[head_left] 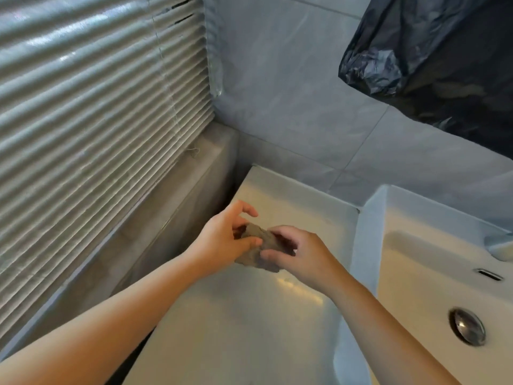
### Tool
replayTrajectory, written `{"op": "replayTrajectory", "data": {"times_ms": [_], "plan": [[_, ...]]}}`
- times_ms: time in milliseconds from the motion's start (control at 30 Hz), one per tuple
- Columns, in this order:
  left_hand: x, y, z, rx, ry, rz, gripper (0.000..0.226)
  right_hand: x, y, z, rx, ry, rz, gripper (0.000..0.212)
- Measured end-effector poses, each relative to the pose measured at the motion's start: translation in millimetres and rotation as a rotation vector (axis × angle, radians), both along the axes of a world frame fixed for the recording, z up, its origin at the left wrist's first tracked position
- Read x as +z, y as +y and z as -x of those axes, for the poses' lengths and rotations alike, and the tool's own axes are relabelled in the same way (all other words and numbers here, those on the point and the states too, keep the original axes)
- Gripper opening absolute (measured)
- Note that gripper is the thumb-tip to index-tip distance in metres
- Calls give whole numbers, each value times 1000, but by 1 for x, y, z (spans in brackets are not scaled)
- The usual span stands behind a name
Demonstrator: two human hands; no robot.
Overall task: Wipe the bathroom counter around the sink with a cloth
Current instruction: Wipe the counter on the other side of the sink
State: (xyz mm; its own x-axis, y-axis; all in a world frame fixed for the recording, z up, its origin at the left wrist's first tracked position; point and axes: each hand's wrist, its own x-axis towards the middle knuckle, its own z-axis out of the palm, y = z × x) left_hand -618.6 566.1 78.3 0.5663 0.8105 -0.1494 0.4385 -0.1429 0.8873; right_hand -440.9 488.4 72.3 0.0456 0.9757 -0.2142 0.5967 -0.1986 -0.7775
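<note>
A small crumpled grey-brown cloth (pixel 259 247) is held above the white counter (pixel 249 315), to the left of the sink (pixel 433 262). My left hand (pixel 224 237) pinches the cloth's left end between thumb and fingers. My right hand (pixel 302 251) grips its right end with curled fingers. Both forearms reach in from the lower left and bottom. The cloth's underside is hidden by my hands.
Window blinds (pixel 91 129) and a grey ledge (pixel 172 207) run along the left. Grey wall tiles (pixel 291 93) stand behind the counter. A black plastic bag (pixel 444 56) hangs at the upper right. The sink has a metal drain plug (pixel 467 326) and faucet base (pixel 499 243).
</note>
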Motion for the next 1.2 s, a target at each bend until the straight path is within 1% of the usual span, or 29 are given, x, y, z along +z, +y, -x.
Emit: {"op": "replayTrajectory", "data": {"times_ms": [67, 100, 133, 233, 333, 400, 467, 567, 633, 667, 767, 867, 933, 1000, 1067, 1200], "plan": [[-10, 7, -11, 78, -49, 3, 36, -11, 14, -4, -18, 95, -39, 14], [-15, 11, -15, 135, -53, -15, 34, -18, 21, -6, -35, 89, -69, 11], [-19, 16, -19, 196, -49, -37, 30, -24, 27, -9, -49, 76, -86, 12], [-37, 34, -23, 370, -14, -85, 15, -39, 50, -23, -84, -27, -116, 19], [-71, 50, -15, 415, 117, -124, 10, -50, 81, -43, -122, -187, -171, 16], [-96, 55, -8, 392, 244, -148, 14, -58, 106, -56, -144, -300, -241, 13], [-118, 58, -3, 392, 348, -143, 24, -72, 137, -68, -142, -392, -277, 15], [-145, 67, -1, 432, 423, -90, 40, -96, 184, -82, -106, -434, -240, 19], [-161, 73, 0, 451, 480, -41, 44, -108, 209, -83, -95, -449, -284, 16], [-168, 76, 0, 460, 494, -6, 44, -113, 218, -83, -101, -477, -330, 15], [-187, 84, -1, 482, 492, 57, 43, -128, 235, -79, -126, -639, -461, 14], [-195, 90, -4, 541, 431, 114, 42, -147, 241, -68, -118, -731, -513, 12], [-198, 90, -6, 544, 406, 147, 41, -160, 241, -59, -98, -717, -492, 13], [-201, 89, -6, 522, 391, 155, 41, -170, 241, -54, -139, -620, -456, 18], [-203, 87, -6, 511, 370, 137, 44, -177, 241, -54, -201, -521, -425, 25], [-205, 84, -9, 546, 353, 65, 47, -178, 245, -60, -198, -445, -393, 29]]}}
